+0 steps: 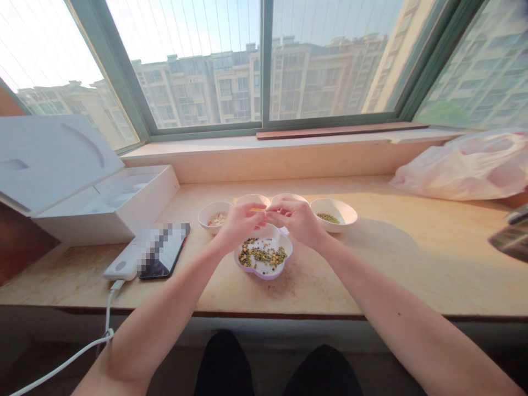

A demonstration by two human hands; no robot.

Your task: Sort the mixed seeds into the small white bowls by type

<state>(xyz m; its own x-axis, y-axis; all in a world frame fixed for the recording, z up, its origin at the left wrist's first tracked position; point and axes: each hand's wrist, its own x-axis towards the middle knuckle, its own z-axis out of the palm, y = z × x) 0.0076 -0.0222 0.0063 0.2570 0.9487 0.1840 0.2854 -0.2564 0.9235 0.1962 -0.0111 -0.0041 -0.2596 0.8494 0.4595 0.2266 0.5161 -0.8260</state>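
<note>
My left hand (244, 219) and my right hand (297, 218) meet at the fingertips over the far rim of a scalloped white dish (264, 232) with a purple outer edge. Both hands are pinched closed; whatever lies between the fingers is too small to make out. Mixed green, yellow and black beans (264, 255) are spread in the dish. Behind my wrists stand a white bowl (202, 219) of pale and reddish pieces on the left and a white bowl (347, 213) of small green beans on the right. My hands partly cover two more white bowls (251, 197) (289, 197) between them.
On the left are an open white box (136, 203), a phone (159, 269) and a white power bank (121, 264) with a cable (108, 311). A plastic bag (470, 168) lies at the back right, and a dark object (511, 236) at the right edge. Windows stand behind the ledge (264, 159).
</note>
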